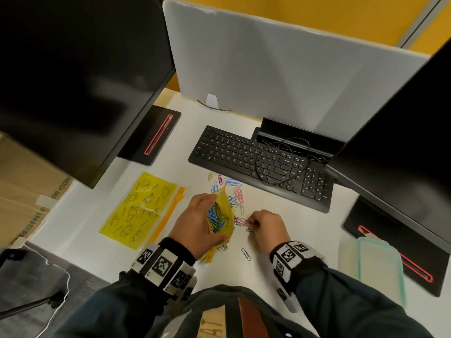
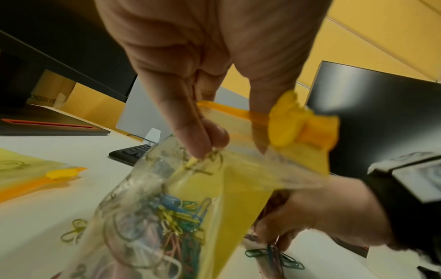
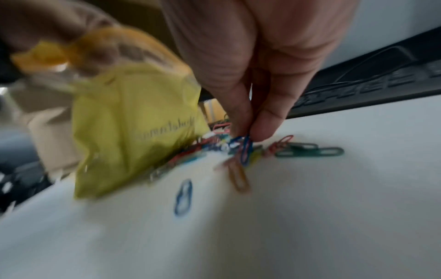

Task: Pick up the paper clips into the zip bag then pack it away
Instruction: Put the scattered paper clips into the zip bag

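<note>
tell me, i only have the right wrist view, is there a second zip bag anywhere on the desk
Observer: Yes, a flat yellow zip bag lies on the desk left of the left hand.
Operator: is the held bag open at the top
Observer: Yes. The left wrist view shows the held zip bag gaping, with coloured paper clips inside.
Operator: any clips far from my hand
Observer: A loose cluster lies near the keyboard, beyond the right hand.

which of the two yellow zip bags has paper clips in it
The yellow plastic zip bag gripped open by the left hand; coloured clips show inside. The other yellow zip bag lies flat to its left.
</note>
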